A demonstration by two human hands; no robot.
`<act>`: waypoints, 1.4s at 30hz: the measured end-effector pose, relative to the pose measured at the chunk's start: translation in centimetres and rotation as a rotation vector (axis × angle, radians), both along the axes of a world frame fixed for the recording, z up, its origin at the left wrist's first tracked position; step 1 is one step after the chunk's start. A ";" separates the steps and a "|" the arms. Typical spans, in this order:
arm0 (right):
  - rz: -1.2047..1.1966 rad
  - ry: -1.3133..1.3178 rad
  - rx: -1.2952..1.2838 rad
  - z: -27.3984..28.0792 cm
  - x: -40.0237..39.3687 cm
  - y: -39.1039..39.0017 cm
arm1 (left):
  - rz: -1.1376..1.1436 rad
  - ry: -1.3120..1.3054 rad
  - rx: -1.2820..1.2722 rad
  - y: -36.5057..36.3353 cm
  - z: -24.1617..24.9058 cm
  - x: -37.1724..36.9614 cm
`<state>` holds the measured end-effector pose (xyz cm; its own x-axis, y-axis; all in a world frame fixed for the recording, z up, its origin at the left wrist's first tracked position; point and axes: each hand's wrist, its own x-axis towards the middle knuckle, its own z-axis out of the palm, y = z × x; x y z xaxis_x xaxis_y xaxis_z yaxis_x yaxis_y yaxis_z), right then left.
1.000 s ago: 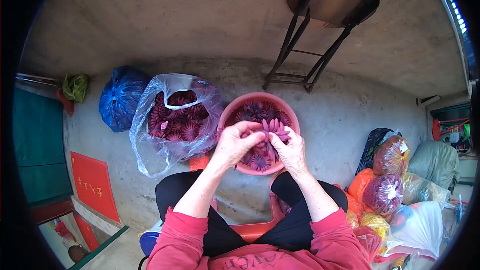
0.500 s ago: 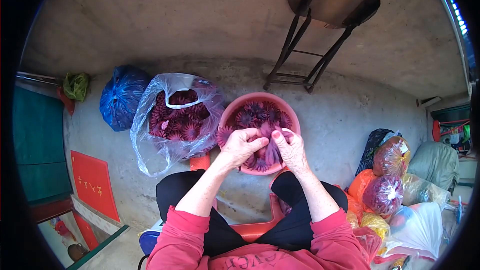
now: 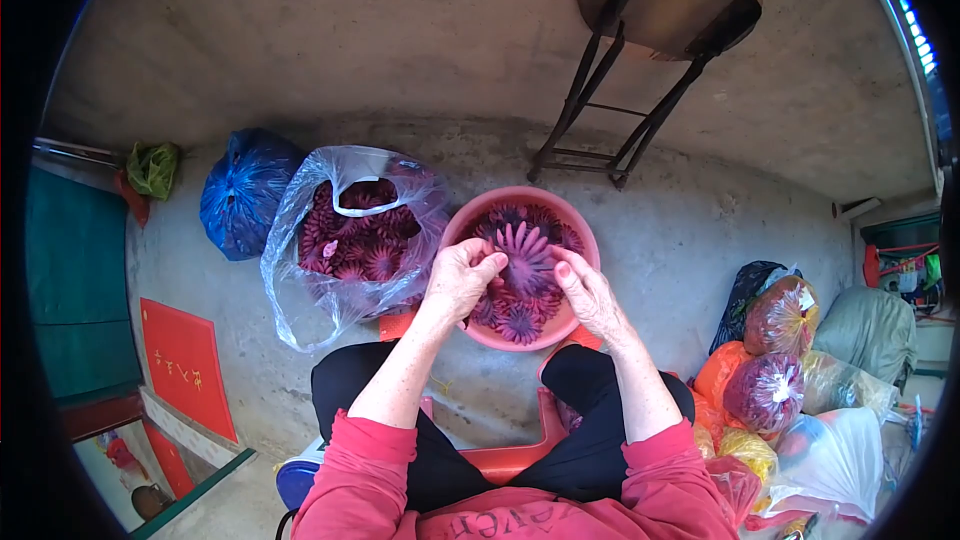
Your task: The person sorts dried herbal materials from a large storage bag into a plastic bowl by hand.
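Note:
Over the pink basin (image 3: 590, 240), I hold a purple-pink artificial flower (image 3: 524, 252) with its long petals fanned out. My left hand (image 3: 460, 280) is closed, thumb against fingers, at the flower's left edge. On the opposite side my right hand (image 3: 588, 295) pinches the petals between thumb and fingers. Many darker flowers of the same kind (image 3: 520, 322) fill the basin beneath. To its left, an open clear plastic bag (image 3: 283, 290) holds more of these flowers (image 3: 383, 262).
A blue tied bag (image 3: 243, 195) stands beyond the clear bag. Several stuffed plastic bags (image 3: 765, 390) are heaped at right. A folding round table (image 3: 665, 0) leans on the wall ahead. A red sheet with writing (image 3: 190, 370) lies at left.
The flower between my hands has gone from a bunched shape to a spread one, petals now pointing away from me. My hands have moved slightly apart.

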<state>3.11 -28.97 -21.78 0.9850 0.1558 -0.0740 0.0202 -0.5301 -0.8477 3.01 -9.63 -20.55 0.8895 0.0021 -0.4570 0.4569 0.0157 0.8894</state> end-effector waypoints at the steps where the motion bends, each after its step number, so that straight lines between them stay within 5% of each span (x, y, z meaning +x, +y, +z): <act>1: 0.002 0.103 0.162 0.4 0.0 0.7 | -0.031 -0.005 -0.005 -0.5 0.3 -0.1; 4: -0.003 0.318 0.492 0.9 -0.2 1.2 | -0.099 -0.005 -0.010 -0.9 0.7 -0.3; 9: -0.063 0.298 -0.093 0.0 1.0 -1.2 | 0.167 -0.017 -0.347 0.1 0.3 0.4; 14: -0.161 0.266 0.220 -0.8 0.4 -0.2 | 0.264 0.093 -0.574 -0.7 1.2 0.4; 19: -0.061 0.421 0.856 0.7 -0.1 2.8 | 0.258 0.128 -0.683 -1.7 0.0 -0.4; 23: -0.136 0.381 0.587 -1.2 -0.3 0.8 | 0.051 0.114 -0.324 -1.4 0.8 -0.1; 29: -0.028 0.410 0.163 -1.1 0.3 -0.6 | 0.185 0.123 -0.284 -1.1 0.8 0.1; 33: 0.103 -0.267 -0.358 -2.7 0.3 -0.6 | 0.442 0.154 -0.784 0.2 -0.8 0.3; 34: 0.104 -0.265 -0.359 -2.1 0.2 -0.3 | 0.443 0.155 -0.785 0.0 -0.7 0.3; 38: 0.180 0.529 0.660 1.3 -0.5 2.1 | 0.556 0.111 -0.808 -2.1 -0.1 0.3; 42: -0.051 0.716 0.856 1.4 -0.7 2.5 | 0.438 -0.102 -0.704 -3.9 1.4 0.1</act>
<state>2.41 -26.52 -20.35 0.7650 0.3880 -0.5140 -0.6239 0.2482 -0.7411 3.09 -13.52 -19.17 0.9119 0.1011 -0.3977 0.1978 0.7408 0.6419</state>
